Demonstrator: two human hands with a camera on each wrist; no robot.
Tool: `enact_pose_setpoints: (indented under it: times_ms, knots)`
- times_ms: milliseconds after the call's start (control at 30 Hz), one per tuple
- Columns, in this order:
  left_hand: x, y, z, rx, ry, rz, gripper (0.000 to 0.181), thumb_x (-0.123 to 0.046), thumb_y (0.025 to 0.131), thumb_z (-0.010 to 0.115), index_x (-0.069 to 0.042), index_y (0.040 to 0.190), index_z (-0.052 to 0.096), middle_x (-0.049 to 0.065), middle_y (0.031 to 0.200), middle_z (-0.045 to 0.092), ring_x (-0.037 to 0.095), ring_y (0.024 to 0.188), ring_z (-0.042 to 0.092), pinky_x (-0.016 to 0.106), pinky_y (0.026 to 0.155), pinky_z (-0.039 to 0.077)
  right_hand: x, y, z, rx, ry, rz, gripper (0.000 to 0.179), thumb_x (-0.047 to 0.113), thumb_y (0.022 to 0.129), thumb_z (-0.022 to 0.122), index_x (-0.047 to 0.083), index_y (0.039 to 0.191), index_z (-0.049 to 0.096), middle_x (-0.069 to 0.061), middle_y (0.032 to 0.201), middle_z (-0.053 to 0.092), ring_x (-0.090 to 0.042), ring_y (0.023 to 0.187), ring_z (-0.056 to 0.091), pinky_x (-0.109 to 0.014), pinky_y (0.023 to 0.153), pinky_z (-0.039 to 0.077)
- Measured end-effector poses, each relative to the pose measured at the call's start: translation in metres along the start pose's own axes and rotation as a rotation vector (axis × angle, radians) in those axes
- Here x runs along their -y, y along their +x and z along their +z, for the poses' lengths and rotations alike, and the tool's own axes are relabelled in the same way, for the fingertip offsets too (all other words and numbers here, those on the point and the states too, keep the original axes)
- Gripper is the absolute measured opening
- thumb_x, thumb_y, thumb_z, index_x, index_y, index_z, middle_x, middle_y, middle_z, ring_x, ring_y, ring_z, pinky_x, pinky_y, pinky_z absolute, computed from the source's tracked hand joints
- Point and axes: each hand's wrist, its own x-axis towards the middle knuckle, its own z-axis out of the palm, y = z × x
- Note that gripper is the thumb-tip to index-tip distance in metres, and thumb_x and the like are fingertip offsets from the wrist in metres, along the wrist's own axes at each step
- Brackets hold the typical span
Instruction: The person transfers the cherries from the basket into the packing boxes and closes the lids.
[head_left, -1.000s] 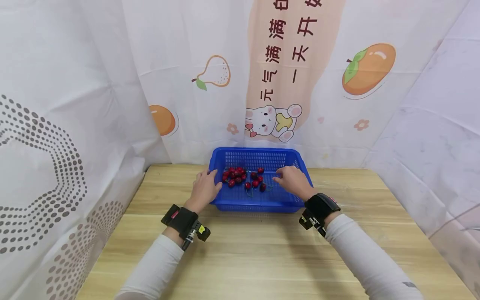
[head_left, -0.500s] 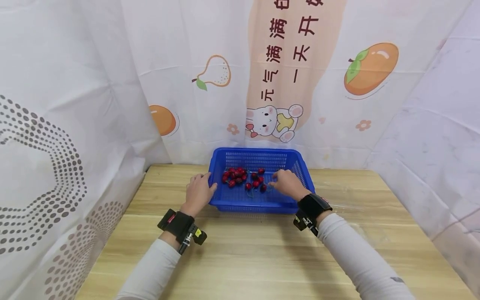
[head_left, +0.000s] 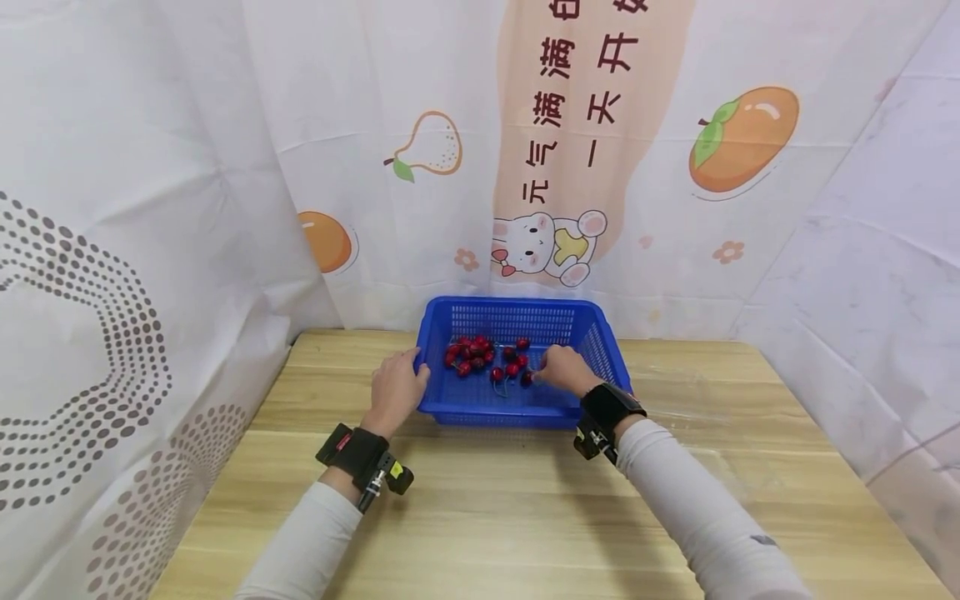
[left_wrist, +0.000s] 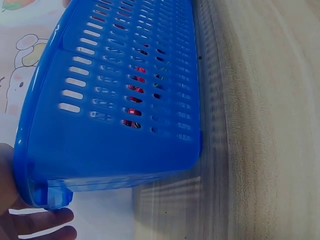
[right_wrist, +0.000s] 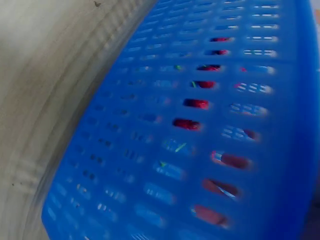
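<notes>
A blue plastic basket (head_left: 502, 410) stands at the back of the table, with several dark red cherries (head_left: 477, 350) clustered in its left and middle parts. My left hand (head_left: 396, 387) grips the basket's left rim; in the left wrist view its thumb and fingers (left_wrist: 47, 220) lie on either side of the rim's corner. My right hand (head_left: 564, 371) reaches into the basket from the right, its fingertips at a dark cherry (head_left: 527, 377). Whether they pinch it or its stem I cannot tell. In the right wrist view, slots in the basket wall (right_wrist: 165, 130) show parts of cherries and fingers.
Transparent plastic containers (head_left: 678, 396) lie on the wooden table (head_left: 487, 508), right of the basket. Behind the basket hangs a white printed curtain (head_left: 420, 250). More curtain closes off the left and right sides.
My right hand has moved left and slightly down inside the basket to the dark cherry. My left hand has shifted slightly left to the rim, then stayed there.
</notes>
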Motion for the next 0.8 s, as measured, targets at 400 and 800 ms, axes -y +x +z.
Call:
enact_pose_setpoints:
  times_ms: [400, 800]
  knots:
    - [0.003, 0.002, 0.006, -0.012, -0.021, 0.011, 0.041, -0.025, 0.095, 0.059, -0.003, 0.130, 0.061, 0.018, 0.124, 0.066, 0.036, 0.112, 0.063, 0.050, 0.089, 0.051, 0.002, 0.009, 0.014, 0.065, -0.026, 0.075, 0.020, 0.020, 0.085, 0.074, 0.006, 0.073, 0.067, 0.003, 0.064, 0.047, -0.016, 0.062, 0.044, -0.028, 0.059, 0.036]
    - [0.004, 0.002, 0.005, -0.026, -0.076, -0.009, 0.040, -0.022, 0.094, 0.060, -0.003, 0.128, 0.062, 0.018, 0.128, 0.064, 0.036, 0.117, 0.061, 0.052, 0.094, 0.049, -0.001, 0.019, 0.026, 0.116, -0.056, 0.035, 0.050, 0.022, 0.088, 0.071, -0.005, 0.128, 0.058, -0.023, 0.124, 0.064, -0.040, 0.118, 0.058, -0.051, 0.101, 0.046]
